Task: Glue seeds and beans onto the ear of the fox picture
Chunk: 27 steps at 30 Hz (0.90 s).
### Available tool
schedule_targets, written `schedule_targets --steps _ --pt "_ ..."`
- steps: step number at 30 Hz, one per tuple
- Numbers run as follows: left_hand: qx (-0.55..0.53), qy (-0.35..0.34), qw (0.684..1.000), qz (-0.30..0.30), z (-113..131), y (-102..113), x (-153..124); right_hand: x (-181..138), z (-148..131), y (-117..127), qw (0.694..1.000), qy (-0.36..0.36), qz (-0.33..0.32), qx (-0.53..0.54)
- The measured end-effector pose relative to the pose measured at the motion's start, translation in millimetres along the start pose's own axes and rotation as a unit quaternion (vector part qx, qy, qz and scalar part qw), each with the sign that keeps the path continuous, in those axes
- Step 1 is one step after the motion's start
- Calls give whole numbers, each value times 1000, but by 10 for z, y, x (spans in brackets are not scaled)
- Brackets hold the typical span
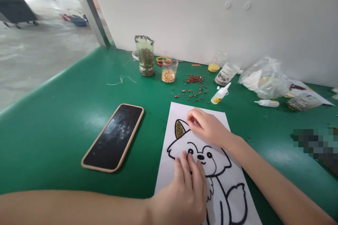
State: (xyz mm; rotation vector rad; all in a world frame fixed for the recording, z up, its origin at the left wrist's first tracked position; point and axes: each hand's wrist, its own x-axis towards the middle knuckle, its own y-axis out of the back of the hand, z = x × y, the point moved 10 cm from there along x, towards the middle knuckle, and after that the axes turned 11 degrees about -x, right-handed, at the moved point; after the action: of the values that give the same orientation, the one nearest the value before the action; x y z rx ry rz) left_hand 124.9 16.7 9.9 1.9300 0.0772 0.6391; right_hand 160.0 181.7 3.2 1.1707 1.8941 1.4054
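A white sheet (pixel 174 168) with a black outline drawing of a dog lies on the green table (pixel 66 112). One ear of the drawing (pixel 179 129) is filled with small green beans. My left hand (pixel 185 190) lies flat on the sheet, fingers stretched over the dog's face. My right hand (pixel 204 124) rests at the top of the sheet by the filled ear, fingertips pinched together on something too small to make out.
A phone (pixel 113 136) lies face up left of the sheet. Behind stand a tall cup of green beans (pixel 145 56), a small cup of corn kernels (pixel 169 70), scattered red beans (pixel 195 86), two glue bottles (pixel 220 94) (pixel 267 103) and plastic bags (pixel 264 77) near the wall.
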Motion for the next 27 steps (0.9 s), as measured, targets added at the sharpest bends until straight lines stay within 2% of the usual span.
schedule_targets --steps 3,10,17,27 --pt "1 0 1000 -4 -2 -10 -6 6 -51 -60 1000 -14 -17 6" --pt "1 -5 1000 -4 1 4 2 6 46 -109 997 -63 -28 35" --pt "3 -6 1000 -5 -4 8 -1 21 125 -74 994 -42 -21 101" --pt "-3 -5 1000 -6 -5 -2 7 20 112 -54 994 -22 -23 102"
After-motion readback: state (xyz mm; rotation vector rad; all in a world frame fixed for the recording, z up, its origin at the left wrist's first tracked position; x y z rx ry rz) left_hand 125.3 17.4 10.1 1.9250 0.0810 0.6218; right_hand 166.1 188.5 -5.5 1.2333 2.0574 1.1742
